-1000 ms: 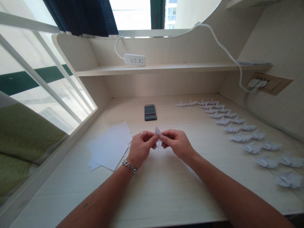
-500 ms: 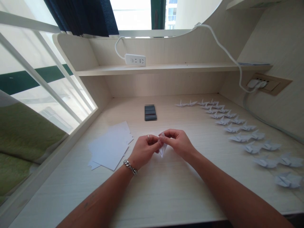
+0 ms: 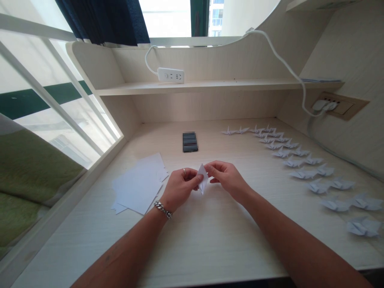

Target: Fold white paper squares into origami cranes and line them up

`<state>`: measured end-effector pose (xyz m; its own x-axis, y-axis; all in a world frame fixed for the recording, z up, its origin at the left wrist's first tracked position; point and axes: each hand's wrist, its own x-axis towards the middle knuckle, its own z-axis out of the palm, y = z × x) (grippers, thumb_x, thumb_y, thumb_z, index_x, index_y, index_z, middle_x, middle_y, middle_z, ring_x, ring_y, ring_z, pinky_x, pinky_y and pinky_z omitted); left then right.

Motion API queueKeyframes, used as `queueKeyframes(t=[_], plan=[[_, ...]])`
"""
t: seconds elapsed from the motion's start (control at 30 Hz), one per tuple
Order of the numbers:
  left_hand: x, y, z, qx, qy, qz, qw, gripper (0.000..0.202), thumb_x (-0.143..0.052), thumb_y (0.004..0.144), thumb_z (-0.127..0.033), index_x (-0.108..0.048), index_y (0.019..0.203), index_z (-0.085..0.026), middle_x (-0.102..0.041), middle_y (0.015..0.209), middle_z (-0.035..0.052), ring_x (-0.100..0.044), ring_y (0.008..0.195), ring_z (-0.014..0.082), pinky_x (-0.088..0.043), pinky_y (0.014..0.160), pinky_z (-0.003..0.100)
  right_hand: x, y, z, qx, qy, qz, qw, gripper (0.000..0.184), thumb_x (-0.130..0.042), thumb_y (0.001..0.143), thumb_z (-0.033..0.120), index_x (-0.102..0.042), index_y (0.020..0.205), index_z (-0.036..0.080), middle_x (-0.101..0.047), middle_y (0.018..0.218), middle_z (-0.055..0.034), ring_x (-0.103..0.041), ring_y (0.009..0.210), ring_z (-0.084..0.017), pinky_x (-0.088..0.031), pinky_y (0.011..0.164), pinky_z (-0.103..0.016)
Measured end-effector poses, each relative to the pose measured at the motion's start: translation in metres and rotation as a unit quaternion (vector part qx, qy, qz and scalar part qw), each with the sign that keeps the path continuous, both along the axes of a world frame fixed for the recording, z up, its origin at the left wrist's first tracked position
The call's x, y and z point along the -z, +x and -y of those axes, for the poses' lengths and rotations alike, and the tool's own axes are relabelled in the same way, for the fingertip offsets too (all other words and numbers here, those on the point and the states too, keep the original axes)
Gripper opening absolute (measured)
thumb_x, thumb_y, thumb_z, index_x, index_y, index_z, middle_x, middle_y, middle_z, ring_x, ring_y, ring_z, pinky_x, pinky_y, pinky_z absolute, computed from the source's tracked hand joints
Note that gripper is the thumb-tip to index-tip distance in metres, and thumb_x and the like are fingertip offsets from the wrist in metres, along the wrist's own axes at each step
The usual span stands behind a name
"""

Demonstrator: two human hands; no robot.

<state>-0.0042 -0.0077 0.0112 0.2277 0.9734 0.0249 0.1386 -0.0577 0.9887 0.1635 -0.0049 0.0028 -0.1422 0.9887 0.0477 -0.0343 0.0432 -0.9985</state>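
Observation:
A small folded piece of white paper [image 3: 203,179] is held just above the pale wooden desk [image 3: 210,240], pointed at top and bottom. My left hand [image 3: 179,187], with a ring and a chain bracelet, pinches its left side. My right hand [image 3: 227,178] pinches its upper right edge with thumb and forefinger. Both hands are closed on the paper near the middle of the desk.
A stack of white paper sheets [image 3: 138,185] lies left of my hands. Several folded paper cranes [image 3: 303,164] run in two rows along the right side. A dark phone [image 3: 190,143] lies behind. A power strip [image 3: 170,75] sits on the shelf; a wall socket [image 3: 330,106] is at right.
The folded paper has been turned between my fingers, tipped over and then brought upright again. Both hands stayed in about the same place.

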Motion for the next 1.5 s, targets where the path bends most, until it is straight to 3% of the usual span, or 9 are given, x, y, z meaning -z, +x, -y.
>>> queueKeyframes(t=[0.13, 0.3, 0.5, 0.73, 1.1, 1.33, 1.5], plan=[[-0.001, 0.0, -0.001, -0.035, 0.002, 0.033, 0.999, 0.027, -0.074, 0.071, -0.038, -0.069, 0.075, -0.011, -0.065, 0.059, 0.0032, -0.057, 0.054, 0.0113, -0.047, 0.054, 0.023, 0.006, -0.004, 0.0, -0.047, 0.011, -0.001, 0.999, 0.034, -0.072, 0.071, 0.044, -0.073, 0.09, 0.016, -0.069, 0.078, -0.0047, -0.06, 0.069, -0.015, -0.048, 0.064, -0.029], [0.003, 0.0, 0.0, 0.003, -0.04, 0.13, 0.991, 0.036, -0.078, 0.067, -0.034, -0.067, 0.092, -0.011, -0.069, 0.069, 0.0044, -0.063, 0.063, 0.0142, -0.052, 0.063, 0.028, 0.007, -0.004, -0.001, 0.02, 0.023, -0.026, 0.999, 0.027, -0.075, 0.067, 0.039, -0.075, 0.081, 0.016, -0.069, 0.069, -0.0037, -0.057, 0.062, -0.014, -0.046, 0.062, -0.03], [0.005, 0.001, -0.001, 0.008, -0.023, 0.123, 0.992, 0.038, -0.08, 0.065, -0.027, -0.062, 0.093, -0.009, -0.07, 0.067, 0.0054, -0.063, 0.06, 0.0138, -0.052, 0.06, 0.027, 0.006, -0.007, 0.0, 0.018, 0.006, -0.048, 0.999, 0.027, -0.078, 0.064, 0.035, -0.074, 0.08, 0.014, -0.071, 0.073, -0.0057, -0.059, 0.064, -0.015, -0.048, 0.062, -0.03], [0.002, 0.004, 0.002, 0.021, -0.059, 0.137, 0.989, 0.05, -0.08, 0.066, -0.025, -0.057, 0.108, -0.009, -0.069, 0.066, 0.0044, -0.061, 0.058, 0.0125, -0.052, 0.059, 0.027, 0.008, -0.012, 0.0, 0.071, 0.045, -0.058, 0.995, 0.02, -0.076, 0.066, 0.031, -0.073, 0.076, 0.014, -0.071, 0.068, -0.0039, -0.061, 0.062, -0.015, -0.049, 0.06, -0.029], [0.003, 0.008, 0.005, 0.027, -0.096, 0.154, 0.983, 0.045, -0.079, 0.064, -0.018, -0.056, 0.101, -0.011, -0.067, 0.062, 0.0012, -0.06, 0.055, 0.0117, -0.05, 0.058, 0.026, 0.01, -0.013, 0.001, 0.129, 0.09, -0.027, 0.987, 0.018, -0.074, 0.071, 0.031, -0.074, 0.079, 0.015, -0.071, 0.068, -0.0037, -0.062, 0.061, -0.016, -0.05, 0.058, -0.028], [0.0, 0.008, 0.008, 0.058, -0.115, 0.12, 0.984, 0.048, -0.075, 0.059, -0.008, -0.054, 0.102, -0.011, -0.065, 0.059, -0.0002, -0.059, 0.054, 0.0126, -0.047, 0.056, 0.025, 0.006, -0.009, -0.001, 0.153, 0.077, -0.042, 0.984, 0.02, -0.075, 0.069, 0.033, -0.073, 0.079, 0.015, -0.07, 0.066, -0.0029, -0.06, 0.06, -0.015, -0.05, 0.058, -0.028], [-0.004, 0.005, 0.006, 0.024, -0.11, 0.138, 0.984, 0.039, -0.075, 0.068, -0.025, -0.055, 0.099, -0.011, -0.067, 0.069, 0.0037, -0.062, 0.062, 0.0134, -0.05, 0.063, 0.028, 0.006, -0.01, 0.0, 0.134, 0.065, -0.05, 0.988, 0.02, -0.076, 0.069, 0.033, -0.073, 0.078, 0.016, -0.07, 0.067, -0.0027, -0.06, 0.06, -0.014, -0.05, 0.055, -0.026]])
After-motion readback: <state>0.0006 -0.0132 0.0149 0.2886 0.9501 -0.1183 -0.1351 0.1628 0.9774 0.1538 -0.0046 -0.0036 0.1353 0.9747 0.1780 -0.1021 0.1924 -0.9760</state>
